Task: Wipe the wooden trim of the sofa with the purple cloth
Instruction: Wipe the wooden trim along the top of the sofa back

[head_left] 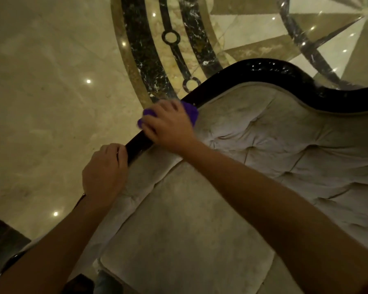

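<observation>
Wooden trim [263, 70]: dark, glossy rail that curves along the top of the sofa back, running from lower left up to the right edge of the head view.
Purple cloth [191, 112]: bunched on the trim, mostly covered by the right hand.
Right hand [168, 124]: clamped on the cloth, pressing it onto the rail.
Left hand [105, 172]: fingers closed round the trim lower down, well short of the cloth, apparently steadying.
Sofa [274, 145]: pale tufted upholstery just beside the rail; seat cushion below.
Floor [40, 81]: polished marble with a dark inlaid ring.
Step in hand: wiping mid-rail, by my reading.
Next move: likely sliding the cloth along the curve towards the upper right, keeping pressure on the wood and off the fabric.
</observation>
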`<action>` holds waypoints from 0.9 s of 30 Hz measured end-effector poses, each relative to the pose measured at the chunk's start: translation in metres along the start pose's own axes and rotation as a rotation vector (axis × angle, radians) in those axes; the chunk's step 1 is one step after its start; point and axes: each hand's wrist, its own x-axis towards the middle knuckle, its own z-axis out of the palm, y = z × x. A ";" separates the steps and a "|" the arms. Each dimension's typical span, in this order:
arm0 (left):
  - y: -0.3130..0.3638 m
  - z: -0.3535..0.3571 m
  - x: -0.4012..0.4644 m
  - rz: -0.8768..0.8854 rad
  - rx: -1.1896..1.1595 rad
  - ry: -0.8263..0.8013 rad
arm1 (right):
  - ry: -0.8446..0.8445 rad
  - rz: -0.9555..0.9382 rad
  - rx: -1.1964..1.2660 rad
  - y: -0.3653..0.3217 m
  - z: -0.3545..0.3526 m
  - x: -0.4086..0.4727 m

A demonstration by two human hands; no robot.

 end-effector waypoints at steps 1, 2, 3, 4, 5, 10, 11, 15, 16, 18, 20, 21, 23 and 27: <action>0.006 -0.001 0.002 0.044 0.015 -0.032 | -0.004 0.020 -0.092 0.036 -0.013 0.003; 0.013 -0.003 0.006 0.086 0.023 -0.069 | 0.010 0.082 -0.179 0.071 -0.030 0.006; 0.012 -0.005 0.012 0.100 0.029 -0.095 | 0.031 0.131 -0.258 0.094 -0.042 0.014; 0.023 -0.003 0.019 0.137 0.036 -0.119 | 0.038 0.198 -0.326 0.122 -0.061 0.014; 0.036 -0.002 0.027 0.173 0.051 -0.143 | 0.036 0.284 -0.347 0.142 -0.082 0.012; 0.099 0.012 0.068 0.327 0.043 -0.116 | 0.025 0.791 -0.297 0.215 -0.133 -0.031; 0.117 0.019 0.074 0.358 0.059 -0.106 | 0.003 0.851 -0.316 0.228 -0.147 -0.053; 0.133 0.023 0.079 0.366 0.093 -0.042 | -0.114 0.789 -0.473 0.243 -0.158 -0.093; 0.134 0.024 0.077 0.380 0.106 -0.038 | -0.147 0.768 -0.501 0.245 -0.164 -0.098; 0.131 0.024 0.078 0.392 0.120 -0.027 | -0.247 0.708 -0.574 0.252 -0.179 -0.102; 0.133 0.024 0.078 0.406 0.132 -0.029 | -0.387 0.641 -0.719 0.259 -0.195 -0.109; 0.132 0.024 0.078 0.401 0.128 -0.030 | -0.428 0.627 -0.770 0.259 -0.199 -0.109; 0.133 0.023 0.078 0.394 0.094 -0.023 | -0.437 0.657 -0.756 0.261 -0.199 -0.106; 0.138 0.025 0.076 0.398 0.097 -0.022 | -0.150 0.860 -0.402 0.256 -0.182 -0.093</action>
